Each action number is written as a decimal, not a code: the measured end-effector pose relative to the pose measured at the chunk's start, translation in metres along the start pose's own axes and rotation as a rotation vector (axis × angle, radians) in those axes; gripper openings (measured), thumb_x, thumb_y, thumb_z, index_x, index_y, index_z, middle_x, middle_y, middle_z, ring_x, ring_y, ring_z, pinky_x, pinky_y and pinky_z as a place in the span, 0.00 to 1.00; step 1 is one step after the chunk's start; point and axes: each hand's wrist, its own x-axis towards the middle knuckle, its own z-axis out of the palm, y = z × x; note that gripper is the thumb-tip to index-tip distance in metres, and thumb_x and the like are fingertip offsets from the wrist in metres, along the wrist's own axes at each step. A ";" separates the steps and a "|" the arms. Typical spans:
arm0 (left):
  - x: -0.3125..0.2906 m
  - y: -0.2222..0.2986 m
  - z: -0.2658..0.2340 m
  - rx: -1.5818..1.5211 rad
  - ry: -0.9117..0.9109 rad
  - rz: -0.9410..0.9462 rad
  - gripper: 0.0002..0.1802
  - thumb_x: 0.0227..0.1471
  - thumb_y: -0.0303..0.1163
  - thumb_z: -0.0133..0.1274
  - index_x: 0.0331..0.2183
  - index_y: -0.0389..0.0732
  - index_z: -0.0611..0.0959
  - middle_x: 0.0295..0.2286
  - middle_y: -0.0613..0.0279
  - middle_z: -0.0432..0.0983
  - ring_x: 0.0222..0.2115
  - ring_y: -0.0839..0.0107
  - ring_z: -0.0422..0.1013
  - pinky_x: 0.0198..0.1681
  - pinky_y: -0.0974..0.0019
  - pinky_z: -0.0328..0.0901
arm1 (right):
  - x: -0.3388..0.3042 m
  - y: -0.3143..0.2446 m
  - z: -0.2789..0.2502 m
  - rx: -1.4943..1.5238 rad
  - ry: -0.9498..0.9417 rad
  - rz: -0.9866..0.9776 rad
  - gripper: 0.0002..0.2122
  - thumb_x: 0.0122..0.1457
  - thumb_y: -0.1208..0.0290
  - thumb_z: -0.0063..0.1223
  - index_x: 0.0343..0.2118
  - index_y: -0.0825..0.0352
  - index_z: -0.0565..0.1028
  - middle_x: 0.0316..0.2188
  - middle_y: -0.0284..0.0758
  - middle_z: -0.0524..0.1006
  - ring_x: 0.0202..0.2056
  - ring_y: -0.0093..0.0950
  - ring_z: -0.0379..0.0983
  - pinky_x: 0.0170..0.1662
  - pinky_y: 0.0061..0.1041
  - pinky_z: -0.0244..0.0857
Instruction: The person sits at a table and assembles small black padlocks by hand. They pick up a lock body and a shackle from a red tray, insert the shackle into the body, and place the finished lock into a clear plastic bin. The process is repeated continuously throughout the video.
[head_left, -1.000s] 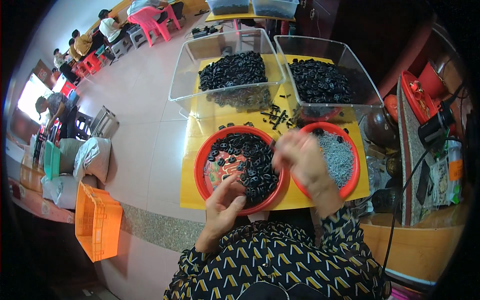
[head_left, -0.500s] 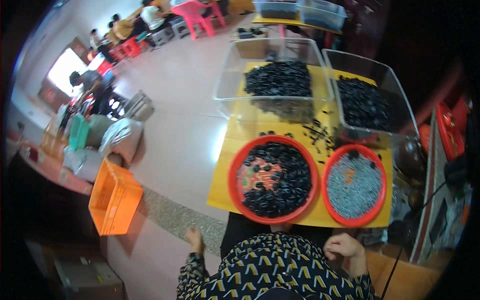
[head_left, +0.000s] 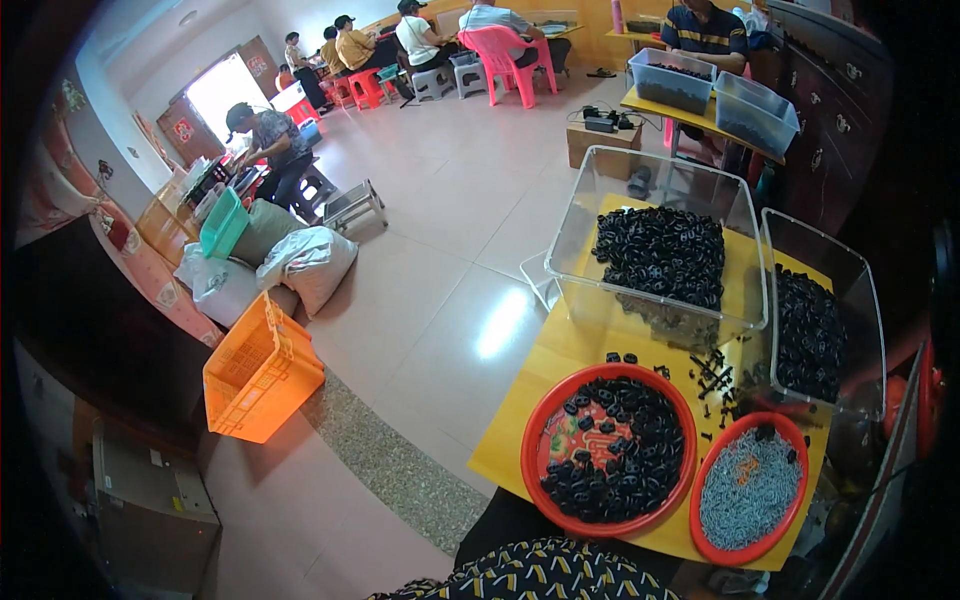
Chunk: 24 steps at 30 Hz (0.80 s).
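Neither of my hands shows now; only my patterned clothing appears at the lower edge. In front of me is a yellow table (head_left: 525,410). On its near side rests a round red tray (head_left: 530,475), partly filled with small black plastic parts (head_left: 645,450). A smaller red tray (head_left: 697,505) to its right holds many silver screws (head_left: 745,510) and a few black pieces. Loose black pieces (head_left: 712,375) lie behind the trays. Farther back stand a clear bin (head_left: 655,310) and, to its right, another clear bin (head_left: 880,340), both with heaps of black parts.
An orange crate (head_left: 265,400) sits on the floor at left, with white sacks (head_left: 310,265) and a green basket (head_left: 224,225) beyond. A cardboard box (head_left: 150,510) is at lower left. Several people sit at the back, near a pink chair (head_left: 500,60). Another table (head_left: 700,118) carries bins.
My view has tilted up and turned left, so the table appears lower and farther right. Both my hands, seen earlier near my body, have left the view.
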 end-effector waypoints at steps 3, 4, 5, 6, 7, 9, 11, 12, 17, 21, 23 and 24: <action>0.002 0.009 0.007 -0.052 -0.007 -0.008 0.15 0.39 0.39 0.53 0.22 0.35 0.76 0.20 0.50 0.72 0.23 0.61 0.70 0.26 0.60 0.62 | -0.003 -0.029 0.007 -0.110 0.009 -0.042 0.06 0.51 0.71 0.42 0.27 0.68 0.69 0.25 0.43 0.70 0.28 0.37 0.67 0.31 0.30 0.64; 0.005 0.015 0.004 -0.064 -0.005 -0.005 0.15 0.39 0.39 0.53 0.22 0.35 0.76 0.20 0.51 0.72 0.23 0.62 0.70 0.26 0.60 0.62 | -0.001 -0.043 0.012 -0.140 0.010 -0.057 0.06 0.51 0.71 0.42 0.28 0.68 0.69 0.25 0.43 0.70 0.28 0.37 0.67 0.31 0.30 0.63; 0.002 0.012 0.006 -0.067 -0.017 -0.018 0.15 0.39 0.40 0.53 0.22 0.35 0.76 0.20 0.51 0.72 0.23 0.62 0.70 0.26 0.60 0.62 | -0.004 -0.046 0.015 -0.171 0.017 -0.052 0.06 0.51 0.71 0.42 0.28 0.68 0.69 0.26 0.44 0.70 0.29 0.37 0.67 0.32 0.30 0.63; 0.004 0.014 0.002 -0.074 -0.015 -0.017 0.15 0.39 0.40 0.53 0.22 0.35 0.76 0.20 0.51 0.72 0.23 0.62 0.70 0.26 0.60 0.62 | -0.003 -0.057 0.020 -0.198 0.014 -0.067 0.07 0.51 0.71 0.42 0.29 0.68 0.69 0.26 0.44 0.70 0.29 0.37 0.67 0.32 0.30 0.63; 0.005 0.014 0.001 -0.081 -0.022 -0.023 0.15 0.39 0.40 0.53 0.22 0.35 0.76 0.20 0.51 0.72 0.23 0.63 0.70 0.25 0.60 0.62 | -0.003 -0.065 0.024 -0.226 0.017 -0.073 0.07 0.51 0.71 0.41 0.29 0.68 0.69 0.27 0.44 0.70 0.30 0.38 0.67 0.33 0.30 0.63; 0.007 0.017 0.000 -0.089 -0.022 -0.021 0.15 0.39 0.40 0.53 0.22 0.35 0.76 0.20 0.51 0.72 0.23 0.63 0.70 0.25 0.61 0.62 | -0.001 -0.081 0.027 -0.281 0.019 -0.095 0.07 0.51 0.71 0.41 0.30 0.68 0.69 0.28 0.45 0.70 0.31 0.38 0.67 0.34 0.30 0.63; 0.010 0.017 0.000 -0.086 -0.020 -0.018 0.15 0.39 0.40 0.52 0.22 0.35 0.76 0.20 0.51 0.72 0.22 0.64 0.70 0.25 0.61 0.62 | 0.005 -0.094 0.030 -0.334 0.024 -0.125 0.08 0.51 0.71 0.41 0.31 0.68 0.69 0.29 0.45 0.70 0.32 0.39 0.67 0.35 0.31 0.62; 0.010 0.014 0.002 -0.073 -0.019 -0.015 0.15 0.39 0.40 0.52 0.22 0.35 0.76 0.20 0.51 0.72 0.22 0.64 0.70 0.24 0.61 0.62 | 0.006 -0.096 0.030 -0.354 0.025 -0.138 0.08 0.51 0.71 0.41 0.32 0.68 0.69 0.29 0.45 0.70 0.32 0.39 0.66 0.35 0.31 0.62; 0.010 -0.019 -0.003 0.034 0.007 -0.006 0.16 0.40 0.40 0.52 0.23 0.35 0.76 0.20 0.52 0.73 0.21 0.66 0.70 0.23 0.62 0.62 | 0.024 -0.095 0.029 -0.504 0.010 -0.267 0.10 0.51 0.70 0.40 0.34 0.67 0.69 0.32 0.47 0.70 0.35 0.41 0.66 0.38 0.31 0.61; 0.012 -0.041 -0.003 0.128 0.031 0.040 0.16 0.40 0.41 0.52 0.23 0.35 0.76 0.20 0.52 0.73 0.21 0.68 0.70 0.22 0.62 0.62 | 0.022 -0.070 0.006 -0.717 0.032 -0.429 0.11 0.51 0.70 0.40 0.36 0.67 0.69 0.34 0.47 0.69 0.37 0.42 0.65 0.40 0.31 0.61; 0.013 -0.049 0.003 0.145 0.029 0.052 0.16 0.40 0.41 0.52 0.23 0.35 0.76 0.19 0.53 0.73 0.21 0.68 0.70 0.22 0.63 0.62 | 0.010 -0.060 -0.005 -0.833 0.041 -0.492 0.12 0.51 0.70 0.40 0.37 0.67 0.69 0.35 0.48 0.69 0.38 0.42 0.65 0.41 0.31 0.60; 0.018 -0.046 -0.004 0.156 0.049 0.058 0.16 0.40 0.41 0.52 0.23 0.35 0.76 0.19 0.53 0.73 0.20 0.69 0.70 0.22 0.63 0.62 | 0.008 -0.064 -0.005 -0.874 0.041 -0.539 0.12 0.51 0.70 0.40 0.38 0.67 0.68 0.35 0.48 0.69 0.39 0.43 0.65 0.41 0.31 0.60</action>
